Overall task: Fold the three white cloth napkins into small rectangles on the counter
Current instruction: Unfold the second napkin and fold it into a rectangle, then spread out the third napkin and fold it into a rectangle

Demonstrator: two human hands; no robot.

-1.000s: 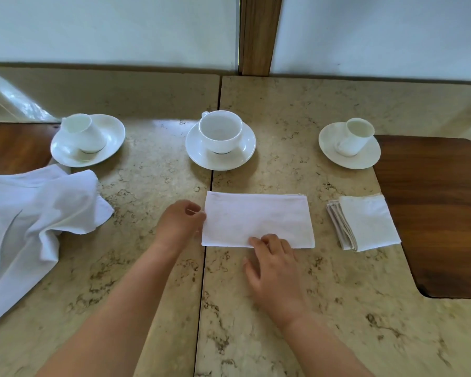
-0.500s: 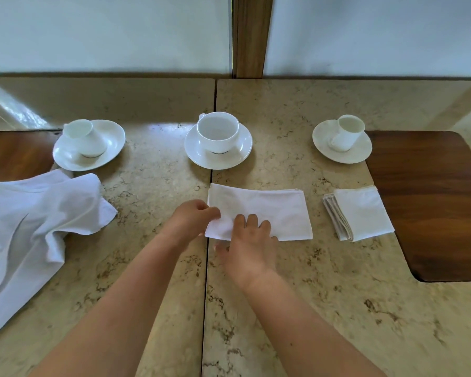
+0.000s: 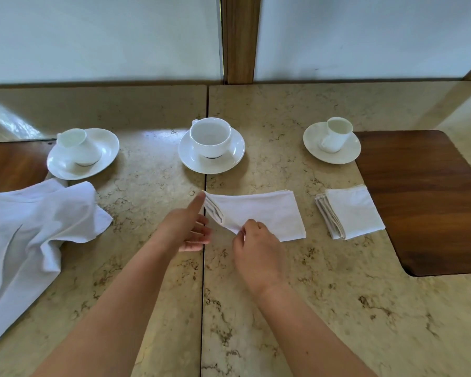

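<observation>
A half-folded white napkin (image 3: pixel 267 213) lies on the marble counter (image 3: pixel 283 295) in front of the middle cup. My right hand (image 3: pixel 256 248) pinches its near left corner and lifts that end off the counter. My left hand (image 3: pixel 189 227) is open beside the raised left end, its index finger touching the far left corner. A napkin folded into a small rectangle (image 3: pixel 351 212) lies to the right. An unfolded, crumpled white napkin (image 3: pixel 27 235) is spread at the left edge.
Three white cups on saucers stand in a row behind: left (image 3: pixel 82 152), middle (image 3: pixel 211 145), right (image 3: pixel 332 141). A dark wooden inlay (image 3: pixel 424 202) borders the counter on the right, another (image 3: pixel 11 164) at the left. A wall closes the back.
My right hand moved from pressing the napkin's near edge to pinching its left corner and lifting it. My left hand opened, its finger now pointing at the far corner.
</observation>
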